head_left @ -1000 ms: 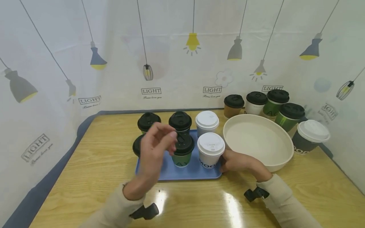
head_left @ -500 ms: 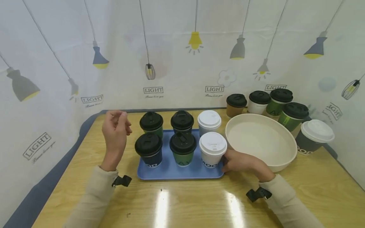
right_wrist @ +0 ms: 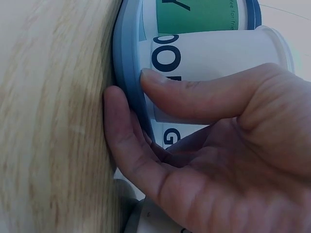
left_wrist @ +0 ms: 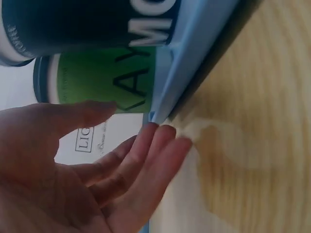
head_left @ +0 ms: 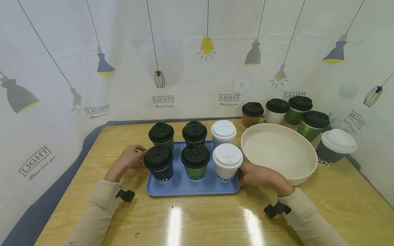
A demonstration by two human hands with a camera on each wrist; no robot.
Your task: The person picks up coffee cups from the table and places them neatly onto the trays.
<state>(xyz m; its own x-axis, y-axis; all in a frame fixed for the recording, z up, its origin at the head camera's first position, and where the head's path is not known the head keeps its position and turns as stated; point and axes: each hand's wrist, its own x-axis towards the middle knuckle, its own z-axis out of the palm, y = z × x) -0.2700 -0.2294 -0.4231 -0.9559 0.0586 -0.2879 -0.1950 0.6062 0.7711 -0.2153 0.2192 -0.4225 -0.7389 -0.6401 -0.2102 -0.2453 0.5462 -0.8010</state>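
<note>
A blue tray (head_left: 181, 188) lies on the table, bearing two rows of lidded paper coffee cups. In the front row are a navy cup (head_left: 163, 173), a green cup (head_left: 197, 172) and a white cup (head_left: 225, 172). My left hand (head_left: 131, 159) is beside the tray's left edge, near the navy cup. In the left wrist view its fingers (left_wrist: 146, 160) reach toward the rim, thumb apart from them. My right hand (head_left: 258, 175) grips the tray's right edge, thumb (right_wrist: 204, 97) over the rim by the white cup and fingers curled at the underside.
A cream bowl (head_left: 278, 150) stands right of the tray, close to my right hand. Several more lidded cups, among them a brown cup (head_left: 250, 119) and a dark grey cup (head_left: 330, 153), stand behind and beside it. A printed curtain (head_left: 191, 68) rises at the table's back.
My left hand has moved from over the cups out to the left, then down beside the tray's left edge. The right hand has stayed at the right edge.
</note>
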